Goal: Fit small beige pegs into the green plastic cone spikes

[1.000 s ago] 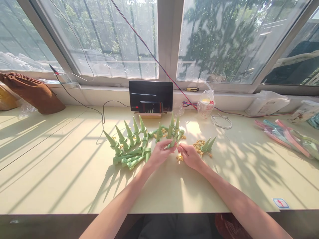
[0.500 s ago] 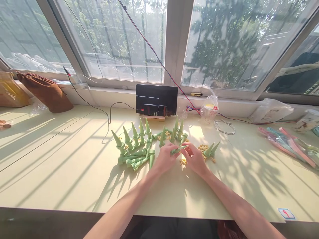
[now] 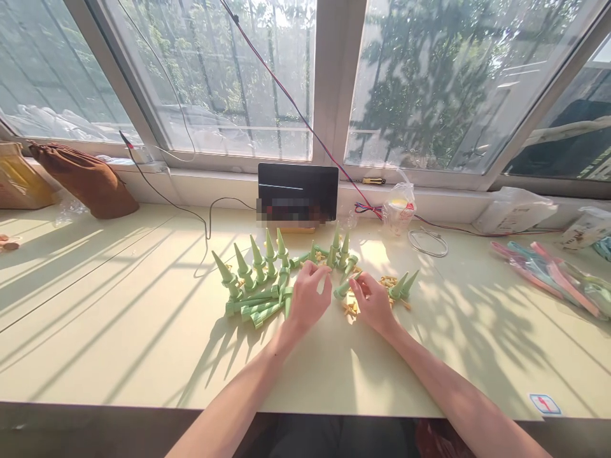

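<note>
My right hand (image 3: 375,302) pinches a green conical plant-watering spike (image 3: 344,289) near its pointed end; the spike is tilted, its wide collar towards the left. My left hand (image 3: 310,292) is apart from that spike, its fingers half curled with nothing visible between them, close to upright green spikes (image 3: 331,256) and small yellow pieces (image 3: 319,256). Beneath the right fingers lie several small yellow pieces (image 3: 351,309). To the left of my left hand stands a row of green spikes (image 3: 243,267), with ribbed green tubes (image 3: 252,304) lying in front.
Two green spikes (image 3: 405,284) stand by a yellow pile (image 3: 389,280) on the right. A tablet (image 3: 298,181) leans at the back. Beyond are a bagged cup (image 3: 399,207), a coiled cable (image 3: 428,243), pink and teal items (image 3: 548,270) and a brown pouch (image 3: 86,181).
My left hand has let go of the green spike and moved left and slightly away from me. The spike is now in my right hand alone. The camera view has shifted.
</note>
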Demonstrator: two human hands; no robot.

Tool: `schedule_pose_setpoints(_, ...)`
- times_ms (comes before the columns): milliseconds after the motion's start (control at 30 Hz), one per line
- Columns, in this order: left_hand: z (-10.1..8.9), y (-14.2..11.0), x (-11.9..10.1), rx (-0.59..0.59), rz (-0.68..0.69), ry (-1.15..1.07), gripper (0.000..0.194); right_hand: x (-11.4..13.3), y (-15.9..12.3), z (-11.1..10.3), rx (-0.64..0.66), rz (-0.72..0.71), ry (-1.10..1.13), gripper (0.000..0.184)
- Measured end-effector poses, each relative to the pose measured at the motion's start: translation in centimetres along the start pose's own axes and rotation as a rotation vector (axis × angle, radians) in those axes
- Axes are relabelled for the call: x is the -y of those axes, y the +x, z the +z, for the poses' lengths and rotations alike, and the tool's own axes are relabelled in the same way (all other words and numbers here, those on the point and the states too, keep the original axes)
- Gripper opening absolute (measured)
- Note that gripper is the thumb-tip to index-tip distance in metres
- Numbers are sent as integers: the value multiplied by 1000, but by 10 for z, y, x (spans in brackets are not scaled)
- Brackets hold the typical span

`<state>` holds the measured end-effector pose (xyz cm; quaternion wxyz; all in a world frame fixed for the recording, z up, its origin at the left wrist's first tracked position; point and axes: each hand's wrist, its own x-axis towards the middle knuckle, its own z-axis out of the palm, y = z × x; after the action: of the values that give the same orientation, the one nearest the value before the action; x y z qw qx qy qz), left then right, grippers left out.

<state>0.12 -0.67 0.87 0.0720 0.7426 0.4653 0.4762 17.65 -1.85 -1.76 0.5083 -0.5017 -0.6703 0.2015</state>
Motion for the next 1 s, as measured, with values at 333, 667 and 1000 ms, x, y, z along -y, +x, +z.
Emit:
schedule_pose_setpoints(333, -4, 4, 6, -144, -26, 308, 30, 6, 0, 1, 63, -31, -46, 29)
schedule_pose_setpoints(667, 4, -1, 16, -55, -91, 289, 25, 7, -2, 4, 157, -62, -106, 16)
schedule_pose_setpoints(1000, 3, 0, 11, 14, -151, 338, 23, 5, -5, 5, 149, -115, -175, 16)
